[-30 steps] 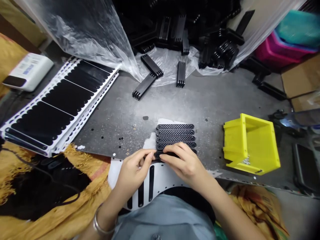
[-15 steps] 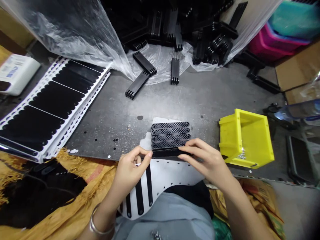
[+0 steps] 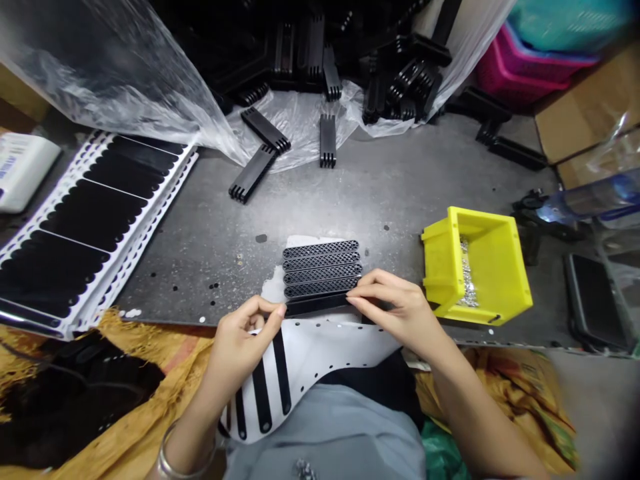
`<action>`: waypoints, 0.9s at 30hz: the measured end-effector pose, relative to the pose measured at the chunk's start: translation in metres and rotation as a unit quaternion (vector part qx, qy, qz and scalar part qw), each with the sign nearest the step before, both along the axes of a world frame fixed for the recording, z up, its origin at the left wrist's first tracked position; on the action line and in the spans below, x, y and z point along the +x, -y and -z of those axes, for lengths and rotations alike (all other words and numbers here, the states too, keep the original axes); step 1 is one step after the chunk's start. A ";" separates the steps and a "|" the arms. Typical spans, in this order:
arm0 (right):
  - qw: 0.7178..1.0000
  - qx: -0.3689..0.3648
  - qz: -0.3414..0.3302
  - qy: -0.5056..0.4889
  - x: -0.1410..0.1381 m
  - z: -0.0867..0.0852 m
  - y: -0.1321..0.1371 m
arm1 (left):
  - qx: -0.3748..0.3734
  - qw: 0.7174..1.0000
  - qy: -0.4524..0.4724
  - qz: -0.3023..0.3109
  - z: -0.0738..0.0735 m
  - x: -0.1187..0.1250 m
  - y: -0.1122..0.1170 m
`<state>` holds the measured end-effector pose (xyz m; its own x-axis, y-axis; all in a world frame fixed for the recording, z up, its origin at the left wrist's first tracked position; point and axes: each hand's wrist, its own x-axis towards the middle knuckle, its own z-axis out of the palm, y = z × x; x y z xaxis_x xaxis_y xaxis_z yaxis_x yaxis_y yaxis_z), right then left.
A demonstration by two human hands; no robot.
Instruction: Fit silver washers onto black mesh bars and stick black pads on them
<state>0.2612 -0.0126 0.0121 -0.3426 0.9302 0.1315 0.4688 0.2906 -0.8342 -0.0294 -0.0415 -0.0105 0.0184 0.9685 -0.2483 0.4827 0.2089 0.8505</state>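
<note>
A black mesh-patterned strip lies across the front of a row of several similar strips on the grey metal table. My right hand is shut on the strip's right end between thumb and fingers. My left hand is curled at the strip's left end, with its fingertips touching or almost touching it. A white sheet with black strips on it lies under my hands, across my lap. A scrap of white paper sits beneath the row's left end.
A yellow bin holding silvery metal bits stands to the right. Stacked white sheets with black pads lie to the left. Black comb-like parts lie at the back, before a heap on clear plastic sheeting.
My hands have moved apart to the strip's two ends, from covering its middle. The whole scene has shifted left and up in view as my head turned.
</note>
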 end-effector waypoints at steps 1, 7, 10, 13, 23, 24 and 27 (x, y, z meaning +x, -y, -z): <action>1.000 0.006 -0.005 0.006 0.001 0.001 0.001 | 0.000 1.000 0.003 -0.003 0.000 0.000 0.000; 0.988 0.133 0.055 0.057 -0.024 -0.004 0.032 | 0.022 0.995 0.067 -0.072 -0.010 0.015 0.011; 0.996 0.077 -0.042 -0.030 -0.047 -0.011 0.054 | 0.053 0.994 0.088 -0.047 -0.025 0.023 0.023; 0.993 0.016 -0.012 -0.113 -0.052 -0.018 0.068 | 0.074 0.991 0.068 0.083 -0.041 0.023 0.029; 0.984 0.177 0.005 -0.008 -0.032 -0.011 0.087 | 0.128 0.970 0.026 0.207 -0.049 0.040 0.024; 0.984 0.178 -0.011 -0.020 -0.030 -0.012 0.090 | 0.146 0.968 0.016 0.202 -0.048 0.039 0.023; 0.984 0.045 -0.059 -0.162 -0.020 -0.021 0.092 | 0.269 0.938 -0.102 0.194 -0.046 0.031 0.016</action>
<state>0.2417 -0.1049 0.0327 -0.3743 0.8655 0.3328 0.1402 0.4076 -0.9023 0.0019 -0.0580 0.0357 0.4007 0.8849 0.2374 0.5975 -0.4489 0.6645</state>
